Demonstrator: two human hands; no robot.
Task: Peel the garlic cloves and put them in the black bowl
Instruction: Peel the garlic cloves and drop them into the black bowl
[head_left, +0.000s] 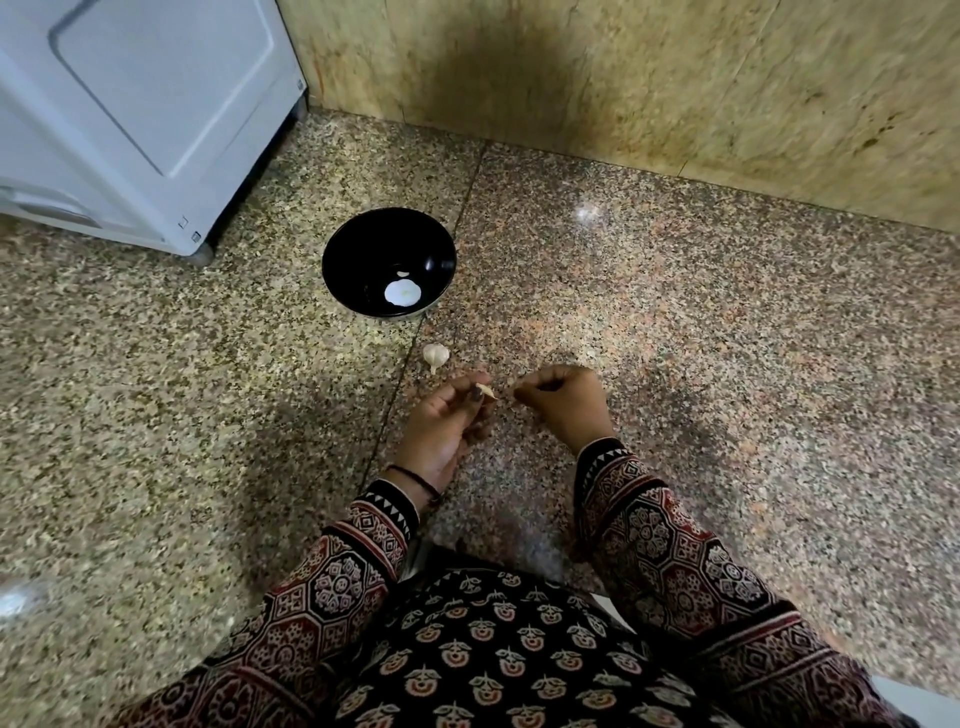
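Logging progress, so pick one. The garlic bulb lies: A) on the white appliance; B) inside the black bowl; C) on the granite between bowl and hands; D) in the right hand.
C: the garlic bulb rests on the speckled granite, apart from the black bowl and just beyond the left hand.

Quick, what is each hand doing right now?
Left hand: holding a garlic clove.
Right hand: curled; whether it pinches anything cannot be told.
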